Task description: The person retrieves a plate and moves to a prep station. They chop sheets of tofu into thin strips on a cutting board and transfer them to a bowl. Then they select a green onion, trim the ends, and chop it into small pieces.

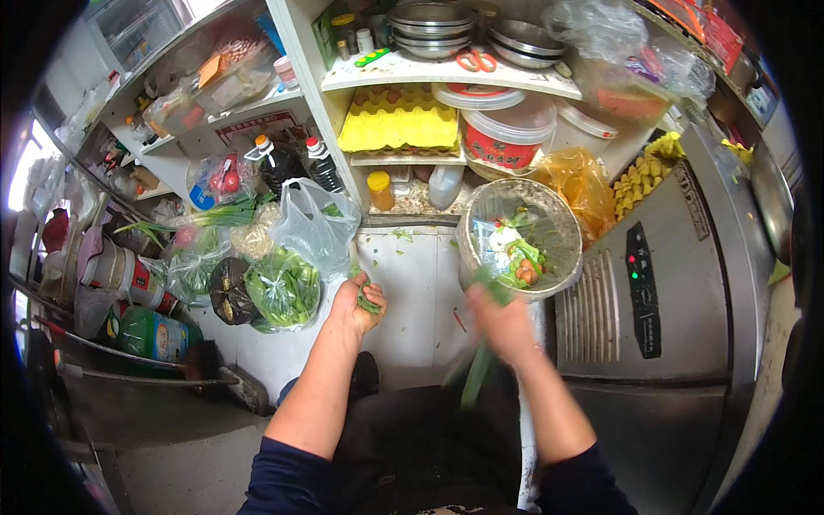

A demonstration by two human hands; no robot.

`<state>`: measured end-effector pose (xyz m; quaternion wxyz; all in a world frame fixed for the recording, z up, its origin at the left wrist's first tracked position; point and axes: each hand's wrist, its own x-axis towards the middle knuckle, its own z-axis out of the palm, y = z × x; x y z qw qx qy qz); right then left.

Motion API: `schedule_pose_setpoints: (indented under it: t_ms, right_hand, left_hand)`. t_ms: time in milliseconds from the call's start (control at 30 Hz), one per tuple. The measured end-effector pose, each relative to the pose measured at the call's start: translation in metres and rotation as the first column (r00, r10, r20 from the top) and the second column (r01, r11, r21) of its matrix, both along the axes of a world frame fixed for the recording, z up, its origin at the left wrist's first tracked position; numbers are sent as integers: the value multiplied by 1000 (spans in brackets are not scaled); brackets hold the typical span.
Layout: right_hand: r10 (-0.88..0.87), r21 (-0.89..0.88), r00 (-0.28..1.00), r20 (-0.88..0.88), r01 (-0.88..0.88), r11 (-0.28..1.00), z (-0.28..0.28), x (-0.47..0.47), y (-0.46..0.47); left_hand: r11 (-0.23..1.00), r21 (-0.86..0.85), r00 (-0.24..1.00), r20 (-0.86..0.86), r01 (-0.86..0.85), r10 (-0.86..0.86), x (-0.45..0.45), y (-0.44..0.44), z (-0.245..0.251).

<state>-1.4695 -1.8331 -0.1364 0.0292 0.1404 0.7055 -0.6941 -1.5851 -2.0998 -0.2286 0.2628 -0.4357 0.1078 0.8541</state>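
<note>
My left hand (356, 304) is closed around a small bunch of green stalks (368, 301), parts of which show above and beside the fingers. My right hand (505, 322) is blurred and grips leafy greens (479, 373); long green leaves hang below the fist and a green end shows above it. Just beyond the right hand stands a round waste bin (561, 283) with a plastic liner. Inside it lie vegetable scraps (524, 251), eggshells (528, 273) and white plastic.
Bagged green vegetables (283, 290), a black bag (233, 293) and a white plastic bag (315, 222) sit on the floor (412, 335) at left. Shelves ahead hold yellow egg trays (400, 119), a lidded bucket (505, 138) and metal bowls (432, 29). A steel appliance (644, 309) stands at right.
</note>
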Motion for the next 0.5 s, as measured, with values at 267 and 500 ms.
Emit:
schedule_pose_setpoints:
  t_ms: [267, 500]
  right_hand:
    - [172, 957, 942, -289, 278, 88, 18, -199, 70]
    - [268, 913, 907, -325, 375, -162, 17, -350, 52]
  left_hand:
    - [999, -32, 991, -133, -33, 28, 30, 29, 57]
    - [997, -22, 989, -128, 68, -70, 29, 17, 71]
